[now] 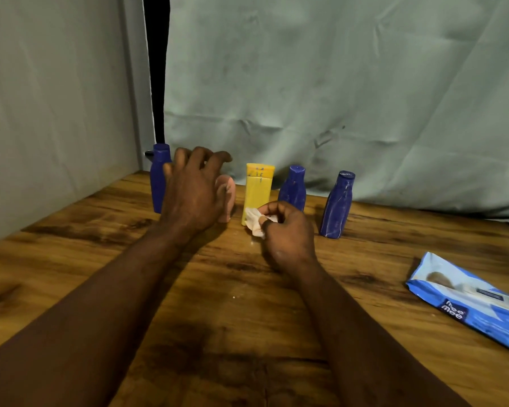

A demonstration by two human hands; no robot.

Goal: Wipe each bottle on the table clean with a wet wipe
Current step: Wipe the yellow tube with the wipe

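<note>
Five bottles stand in a row at the back of the wooden table (100, 274). From the left: a blue bottle (158, 177), a pink bottle (228, 198), a yellow bottle (259, 189), a second blue bottle (294, 188) and a dusty third blue bottle (337, 205). My left hand (193, 189) hovers with spread fingers just in front of the pink bottle, hiding most of it. My right hand (285, 230) pinches a crumpled white wet wipe (254, 220) in front of the yellow bottle's base.
A blue wet wipe pack (467, 301) lies flat at the table's right edge. Pale green cloth hangs behind the bottles and along the left side, with a dark gap at the back left corner.
</note>
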